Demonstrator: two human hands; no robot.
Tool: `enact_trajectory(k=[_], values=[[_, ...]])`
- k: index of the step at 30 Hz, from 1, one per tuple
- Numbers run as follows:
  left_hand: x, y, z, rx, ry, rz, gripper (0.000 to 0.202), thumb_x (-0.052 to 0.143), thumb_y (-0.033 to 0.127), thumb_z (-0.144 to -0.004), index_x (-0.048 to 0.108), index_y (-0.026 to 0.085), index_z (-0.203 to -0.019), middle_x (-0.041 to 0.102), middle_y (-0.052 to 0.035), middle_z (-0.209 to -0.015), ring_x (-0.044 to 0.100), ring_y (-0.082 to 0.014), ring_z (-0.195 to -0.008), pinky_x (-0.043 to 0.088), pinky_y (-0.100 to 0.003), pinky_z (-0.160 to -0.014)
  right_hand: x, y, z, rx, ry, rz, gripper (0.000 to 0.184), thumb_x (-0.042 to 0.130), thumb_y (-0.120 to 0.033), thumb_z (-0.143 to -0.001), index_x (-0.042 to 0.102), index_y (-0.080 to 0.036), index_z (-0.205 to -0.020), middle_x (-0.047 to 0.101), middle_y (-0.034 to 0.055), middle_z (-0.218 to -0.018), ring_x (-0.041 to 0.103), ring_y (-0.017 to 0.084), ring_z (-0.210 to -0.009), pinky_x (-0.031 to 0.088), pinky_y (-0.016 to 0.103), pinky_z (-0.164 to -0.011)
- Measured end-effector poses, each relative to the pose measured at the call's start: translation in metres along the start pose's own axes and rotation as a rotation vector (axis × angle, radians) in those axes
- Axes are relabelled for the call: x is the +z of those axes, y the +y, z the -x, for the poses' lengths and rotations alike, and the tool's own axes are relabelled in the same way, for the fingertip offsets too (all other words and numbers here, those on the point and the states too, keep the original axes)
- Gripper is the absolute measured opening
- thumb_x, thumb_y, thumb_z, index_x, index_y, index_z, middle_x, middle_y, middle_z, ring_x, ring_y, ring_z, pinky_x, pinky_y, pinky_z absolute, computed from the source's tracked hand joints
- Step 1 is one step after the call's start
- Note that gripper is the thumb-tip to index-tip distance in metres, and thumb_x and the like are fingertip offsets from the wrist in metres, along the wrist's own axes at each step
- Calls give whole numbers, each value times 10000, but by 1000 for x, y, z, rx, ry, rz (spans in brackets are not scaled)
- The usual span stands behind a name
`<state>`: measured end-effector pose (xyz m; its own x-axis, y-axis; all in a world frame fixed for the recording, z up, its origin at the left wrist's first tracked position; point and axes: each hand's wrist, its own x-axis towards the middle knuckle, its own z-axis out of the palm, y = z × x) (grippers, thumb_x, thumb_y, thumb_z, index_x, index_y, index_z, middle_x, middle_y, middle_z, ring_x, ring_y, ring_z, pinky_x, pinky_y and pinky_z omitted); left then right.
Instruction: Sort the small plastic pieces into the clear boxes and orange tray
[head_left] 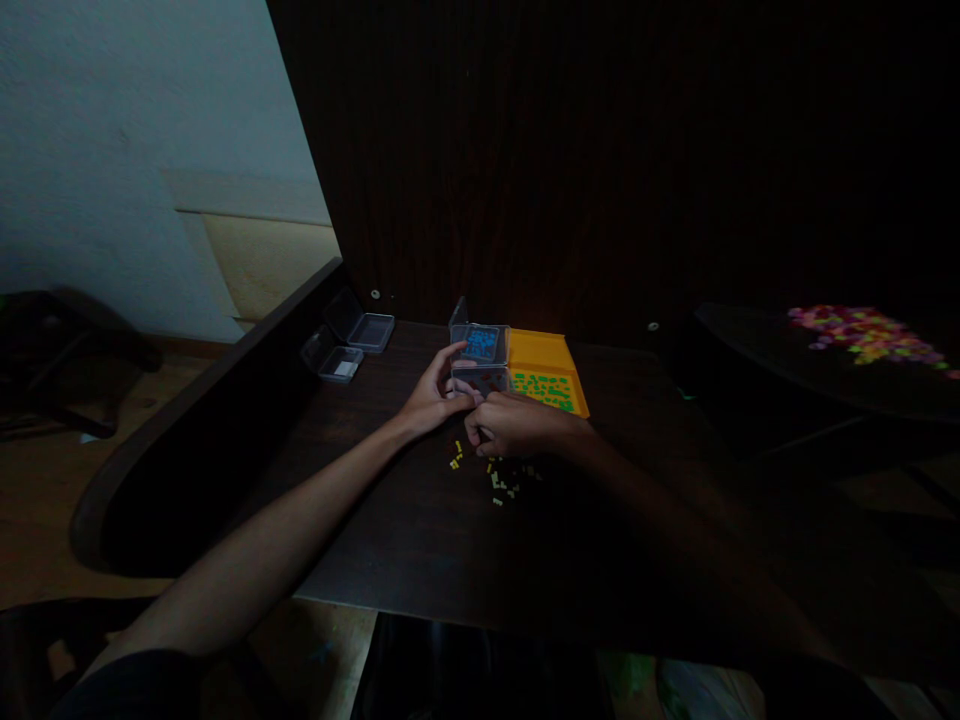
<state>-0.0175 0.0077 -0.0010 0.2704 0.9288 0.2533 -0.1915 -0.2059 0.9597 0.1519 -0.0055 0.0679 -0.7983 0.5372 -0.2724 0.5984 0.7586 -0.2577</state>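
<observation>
A clear plastic box with its lid raised stands in front of me, and small blue pieces show in its upper part. My left hand grips its left side, index finger on the top edge and thumb along the front. Close by, my right hand is closed, its fingers curled near the left thumb; whatever they hold is hidden. Small yellow pieces and pale pieces lie loose on the dark table below my hands. Behind the right hand, an open yellow case contains green pieces.
Two open clear cases, a larger one and a smaller one, sit at the table's back left. A raised wooden side panel bounds the left. Pink and yellow bits lie on a dark surface at right.
</observation>
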Motion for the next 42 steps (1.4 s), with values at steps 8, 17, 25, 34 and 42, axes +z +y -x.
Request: enact_trajectory(k=[8, 17, 25, 34, 42], values=[[1, 0, 0, 0, 9, -3, 855, 800, 183, -612, 403, 253, -1366, 538, -92, -1223, 643, -88, -744, 532, -249, -729, 3, 1, -1, 12, -7, 4, 98, 636, -215, -781, 711, -211, -844, 684, 27, -837, 607, 172, -819, 365, 254, -658], [1, 1, 1, -21, 20, -13, 878, 823, 196, -602, 403, 264, -1370, 539, -98, -1236, 646, -103, -756, 554, -287, -747, 5, -4, 0, 37, -53, 45, 203, 616, -266, -791, 686, -195, -968, 679, 74, -967, 615, 226, -908, 400, 298, -751], [-1, 1, 1, -30, 2, 6, 859, 823, 190, -617, 393, 260, -1358, 518, -100, -1256, 649, -99, -770, 550, -282, -764, -2, -10, 6, 40, -23, 71, 199, 624, -271, -781, 667, -173, -949, 668, 84, -947, 594, 220, -877, 387, 292, -750], [0, -2, 0, -33, -9, 30, 869, 819, 156, -614, 392, 285, -1361, 491, -105, -1266, 650, -84, -750, 545, -265, -741, -42, 39, 32, 237, 193, 41, 172, 567, -263, -832, 639, -156, -945, 633, 37, -800, 525, 144, -675, 319, 240, -602], [3, 2, 3, -24, -64, 18, 893, 813, 142, -614, 377, 294, -1378, 483, -99, -1253, 652, -99, -798, 546, -258, -736, -22, 44, 15, 296, 189, 147, 189, 559, -287, -852, 640, -172, -977, 670, 76, -888, 596, 198, -790, 329, 253, -622]])
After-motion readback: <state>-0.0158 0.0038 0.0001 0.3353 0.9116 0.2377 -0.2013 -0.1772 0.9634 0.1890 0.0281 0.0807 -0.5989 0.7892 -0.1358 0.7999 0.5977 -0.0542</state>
